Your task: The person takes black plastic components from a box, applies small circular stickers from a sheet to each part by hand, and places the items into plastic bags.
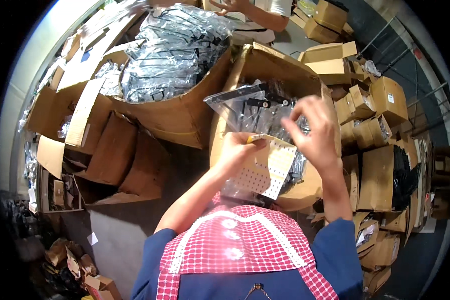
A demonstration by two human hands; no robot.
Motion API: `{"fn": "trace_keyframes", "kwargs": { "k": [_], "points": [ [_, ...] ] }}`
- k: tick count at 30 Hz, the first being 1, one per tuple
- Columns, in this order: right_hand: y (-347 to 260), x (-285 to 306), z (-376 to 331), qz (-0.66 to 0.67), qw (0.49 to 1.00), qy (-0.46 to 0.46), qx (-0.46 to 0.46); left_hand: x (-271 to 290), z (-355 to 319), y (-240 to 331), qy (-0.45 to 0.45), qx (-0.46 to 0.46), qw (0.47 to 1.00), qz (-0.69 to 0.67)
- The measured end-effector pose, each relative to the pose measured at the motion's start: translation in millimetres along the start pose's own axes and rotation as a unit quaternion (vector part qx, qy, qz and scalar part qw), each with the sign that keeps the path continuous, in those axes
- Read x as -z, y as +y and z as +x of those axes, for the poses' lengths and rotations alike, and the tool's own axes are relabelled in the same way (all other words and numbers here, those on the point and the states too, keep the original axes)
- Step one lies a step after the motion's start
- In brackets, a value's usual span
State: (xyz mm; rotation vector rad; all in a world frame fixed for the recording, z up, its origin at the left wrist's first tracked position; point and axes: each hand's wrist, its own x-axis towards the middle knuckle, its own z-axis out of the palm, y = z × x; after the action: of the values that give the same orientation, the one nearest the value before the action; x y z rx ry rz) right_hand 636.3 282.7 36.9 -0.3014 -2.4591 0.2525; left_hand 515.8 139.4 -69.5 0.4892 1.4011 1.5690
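Note:
My left hand (239,152) is closed on the edge of a sticker sheet (269,169), pale yellow and white with rows of small dark marks. Just right of the sheet, my right hand (315,131) is raised with its fingers curved and apart, slightly blurred; nothing shows between them. Beyond both hands, a clear plastic bag (245,106) with black parts inside lies at the top of an open cardboard box (220,132). More bagged black parts fill that box, partly hidden by my hands and the sheet.
A large carton at the far left is heaped with clear bags of black metal parts (170,55). Another person's hand (232,7) reaches in at the top. Open cartons (120,155) stand at left. Stacked boxes (389,100) and a metal rack (415,75) line the right.

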Motion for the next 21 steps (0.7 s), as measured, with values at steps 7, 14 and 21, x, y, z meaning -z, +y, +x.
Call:
{"fn": "trace_keyframes", "kwargs": {
  "k": [7, 14, 21],
  "points": [
    [-8, -34, -31, 0.0, 0.997, -0.056, 0.056, -4, 4, -6, -0.014, -0.017, 1.0, -0.013],
    [-6, -44, -36, -0.059, 0.987, -0.045, 0.144, -2, 10, -11, -0.02, -0.009, 1.0, 0.006],
    [-25, -14, -65, 0.271, 0.942, -0.196, -0.038, 5, 38, -27, 0.029, 0.051, 0.997, -0.057]
  ]
}}
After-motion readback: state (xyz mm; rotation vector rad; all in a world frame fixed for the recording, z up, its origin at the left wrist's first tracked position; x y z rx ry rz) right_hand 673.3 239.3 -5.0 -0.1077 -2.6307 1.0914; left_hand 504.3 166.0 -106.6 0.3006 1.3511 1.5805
